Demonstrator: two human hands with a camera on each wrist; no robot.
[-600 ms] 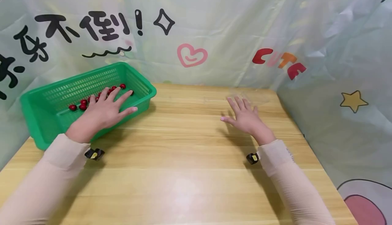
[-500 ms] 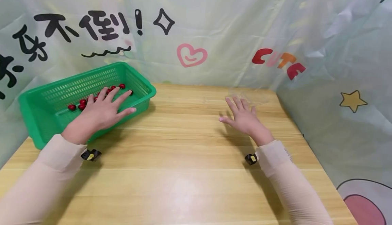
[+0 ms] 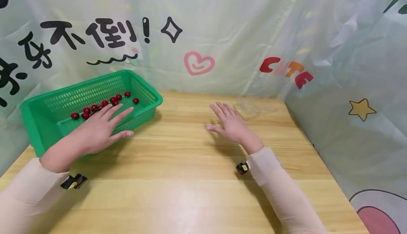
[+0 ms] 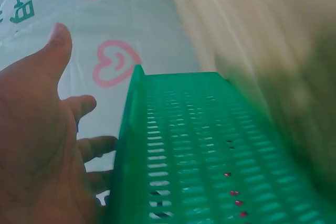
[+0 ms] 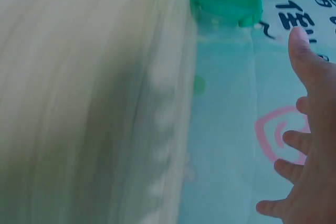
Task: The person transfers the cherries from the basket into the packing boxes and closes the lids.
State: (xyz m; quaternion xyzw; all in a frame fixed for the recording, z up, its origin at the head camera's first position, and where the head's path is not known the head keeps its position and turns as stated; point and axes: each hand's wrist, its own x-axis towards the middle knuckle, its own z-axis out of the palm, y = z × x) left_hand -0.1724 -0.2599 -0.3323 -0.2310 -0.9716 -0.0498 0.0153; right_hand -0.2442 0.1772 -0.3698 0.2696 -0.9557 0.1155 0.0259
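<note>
A pale printed backdrop (image 3: 229, 22) is hanging behind a wood-grain table (image 3: 178, 181), and a green basket (image 3: 146, 113) is sitting at the table's far-left corner. It's looking like thin plastic, so I'm guessing light and a bit flexy; I'd be taking it by the rims at both short ends. The left hand (image 3: 96, 131) is hovering by the basket's near rim, fingers spread, gripping nothing; honestly can't tell if it's touching. The right hand (image 3: 233, 126) is floating over the table towards the far edge, also spread and holding nothing. Just beyond it, a clear plastic item (image 3: 249, 108) is lying near the far-right corner, too see-through to make out. Tiniest stuff: red cherries (image 3: 105, 103) are lying in a loose line inside the basket, probably slippery and easy to bruise, so I'd be pinching each one gently round the middle.
</note>
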